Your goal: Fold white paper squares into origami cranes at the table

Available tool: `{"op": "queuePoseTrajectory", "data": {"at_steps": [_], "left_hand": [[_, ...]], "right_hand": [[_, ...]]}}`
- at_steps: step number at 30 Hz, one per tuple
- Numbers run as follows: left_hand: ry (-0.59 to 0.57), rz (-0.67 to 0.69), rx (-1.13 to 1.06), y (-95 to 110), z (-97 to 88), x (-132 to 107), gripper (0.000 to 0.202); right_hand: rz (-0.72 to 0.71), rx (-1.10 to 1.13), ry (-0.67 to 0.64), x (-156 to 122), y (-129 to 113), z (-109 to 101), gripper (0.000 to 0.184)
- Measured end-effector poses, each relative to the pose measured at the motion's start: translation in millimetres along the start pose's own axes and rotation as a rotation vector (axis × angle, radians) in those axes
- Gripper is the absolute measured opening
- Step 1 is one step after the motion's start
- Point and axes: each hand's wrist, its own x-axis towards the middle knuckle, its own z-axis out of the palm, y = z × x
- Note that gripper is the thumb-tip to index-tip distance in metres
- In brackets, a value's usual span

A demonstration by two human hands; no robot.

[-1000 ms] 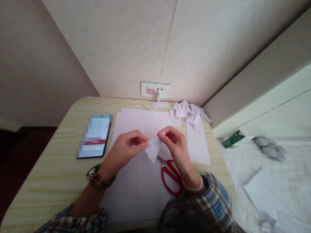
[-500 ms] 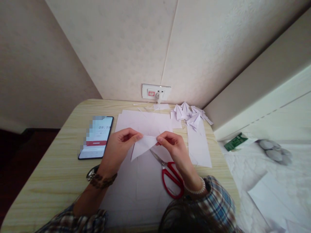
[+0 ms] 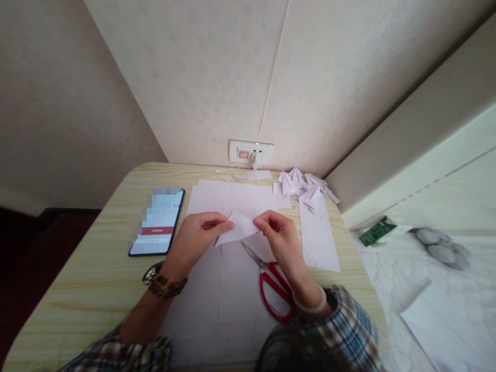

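Pinching opposite ends of a small white paper piece (image 3: 238,228) between thumb and fingers, the left hand (image 3: 198,233) and right hand (image 3: 282,235) hold it above larger paper sheets (image 3: 236,194). Uneven pull could tear it; lowering it nearward could snag it on the red-handled scissors (image 3: 263,265).

Paper (image 3: 239,229) at a new slant.
Its point, hanging straight down a second ago, now aims lower left, and a corner rises beside the left hand (image 3: 199,235); the scissor blades (image 3: 252,253), mostly covered then, show.
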Motion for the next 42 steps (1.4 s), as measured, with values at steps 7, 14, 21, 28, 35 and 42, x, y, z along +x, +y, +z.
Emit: {"op": "queuePoseTrajectory", "data": {"at_steps": [7,14,21,28,35,42], "left_hand": [[-0.129,0.050,0.066,-5,2.4,1,0.024],[-0.342,0.034,-0.021,-8,11.1,-4,0.027],[-0.261,0.116,0.224,-1,5.1,-5,0.039],[-0.316,0.175,0.249,-5,1.7,-3,0.031],[-0.304,0.033,-0.265,2,-4.2,-3,0.065],[-0.299,0.040,-0.405,-4,4.7,-1,0.058]], "right_hand": [[0.025,0.013,-0.192,2,3,2,0.019],[-0.114,-0.087,-0.078,-4,-3,3,0.028],[-0.150,-0.098,-0.174,-1,-3,2,0.018],[-0.137,-0.258,-0.374,4,-8,-5,0.021],[0.013,0.061,-0.363,10,-12,-10,0.026],[0.175,0.226,-0.447,11,-11,1,0.028]]}}
